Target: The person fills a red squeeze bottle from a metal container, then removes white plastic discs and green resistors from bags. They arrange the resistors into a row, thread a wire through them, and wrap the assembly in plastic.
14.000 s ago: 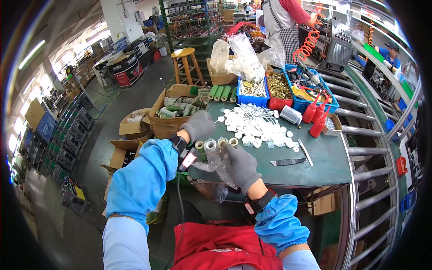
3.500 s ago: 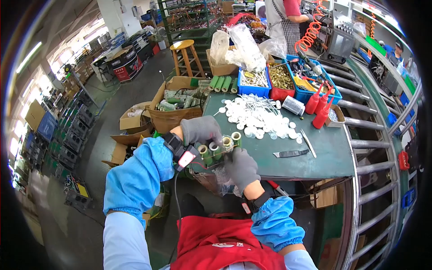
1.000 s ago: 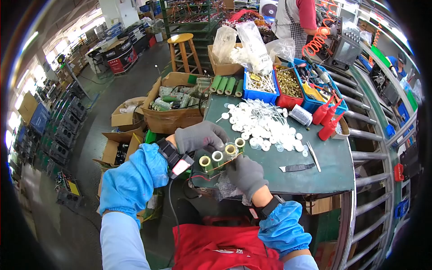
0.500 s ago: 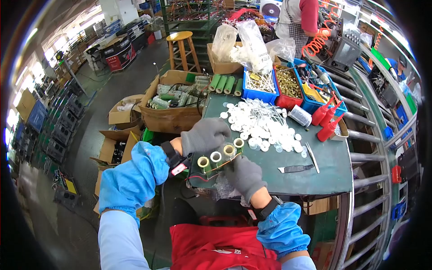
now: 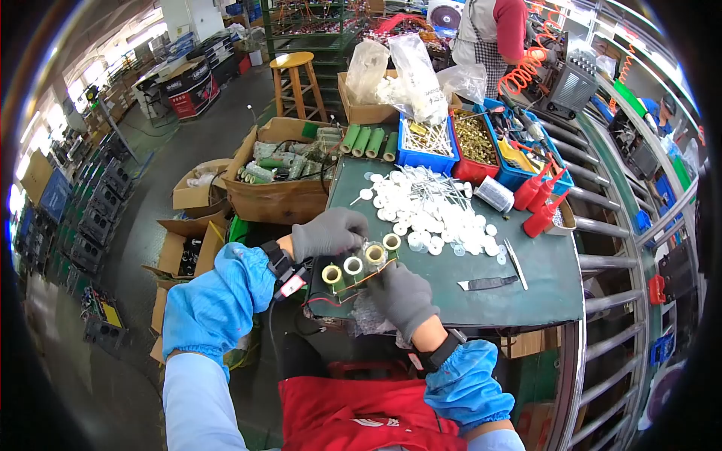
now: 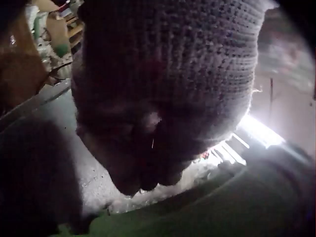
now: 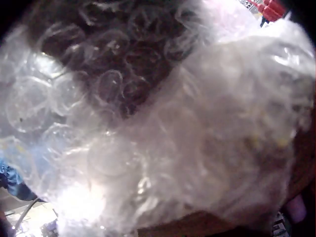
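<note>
**Cylinder row held, wrap only underneath**

Lower centre of the head view: the row of four green cylinders (image 5: pixel 361 264) sits at the near edge of the green table (image 5: pixel 526 301). The left hand (image 5: pixel 329 233) curls its fingers over the row's far side. The right hand (image 5: pixel 402 297) grips its near side, with bubble wrap (image 5: pixel 368 319) bunched below. The tops are bare, so the wrapping looks far from complete.
</note>
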### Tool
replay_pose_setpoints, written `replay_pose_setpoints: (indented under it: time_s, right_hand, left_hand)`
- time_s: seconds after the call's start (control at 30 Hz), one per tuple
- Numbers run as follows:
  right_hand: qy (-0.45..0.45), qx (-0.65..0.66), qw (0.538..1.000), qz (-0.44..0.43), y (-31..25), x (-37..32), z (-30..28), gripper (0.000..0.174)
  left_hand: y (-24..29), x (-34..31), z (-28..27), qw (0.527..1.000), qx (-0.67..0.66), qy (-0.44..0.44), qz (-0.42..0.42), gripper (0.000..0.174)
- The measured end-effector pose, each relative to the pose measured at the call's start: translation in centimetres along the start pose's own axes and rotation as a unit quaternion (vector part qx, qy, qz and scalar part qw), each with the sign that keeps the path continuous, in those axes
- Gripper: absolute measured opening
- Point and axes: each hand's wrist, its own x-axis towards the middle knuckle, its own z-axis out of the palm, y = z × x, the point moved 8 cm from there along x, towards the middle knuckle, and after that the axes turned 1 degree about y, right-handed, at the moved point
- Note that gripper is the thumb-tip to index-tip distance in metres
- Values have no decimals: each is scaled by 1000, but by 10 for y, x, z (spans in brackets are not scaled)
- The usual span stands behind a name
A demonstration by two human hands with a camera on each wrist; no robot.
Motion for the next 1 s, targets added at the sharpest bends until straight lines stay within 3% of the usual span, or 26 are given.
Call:
replay_pose_setpoints:
  time_s: [0.13, 0.27, 0.37, 0.47, 0.57, 0.6, 0.67, 0.77, 0.9, 0.93, 1.0]
  right_hand:
    - [4, -3, 1000, 0, 1, 1, 2, 37]
    - [3, 20, 1000, 12, 2, -1, 1, 36]
    - [4, 30, 1000, 7, 2, -1, 0, 37]
    - [4, 21, 1000, 11, 1, -1, -1, 36]
    - [-13, 6, 1000, 0, 0, 0, 1, 36]
    - [-12, 6, 1000, -4, -1, 0, 1, 36]
    - [-11, 4, 1000, -14, -5, -1, -1, 36]
    - [26, 12, 999, -20, -2, -2, -2, 31]
    - [-15, -1, 1000, -9, -2, -1, 2, 34]
    - [-15, 1, 1000, -9, -2, -1, 2, 34]
    - [-11, 2, 1000, -9, -1, -1, 2, 34]
  left_hand:
    - [-2, -3, 1, 972, -189, -139, -15, 22]
    - [-7, -16, 16, 920, -336, -165, -118, 44]
    - [-8, -9, 20, 924, -345, -145, -79, 44]
    - [4, -9, 14, 956, -247, -138, -79, 39]
    - [28, 4, 8, 991, -21, -134, 18, 29]
    - [36, 11, 2, 989, 73, -91, 94, 27]
    - [51, 17, -3, 936, 259, 2, 239, 23]
    - [52, 23, 1, 951, 201, 21, 233, 22]
    - [25, 16, 7, 988, -61, -100, 105, 27]
    - [11, 16, 15, 990, -34, -129, 54, 27]
    - [17, 19, 12, 983, 90, -40, 154, 26]
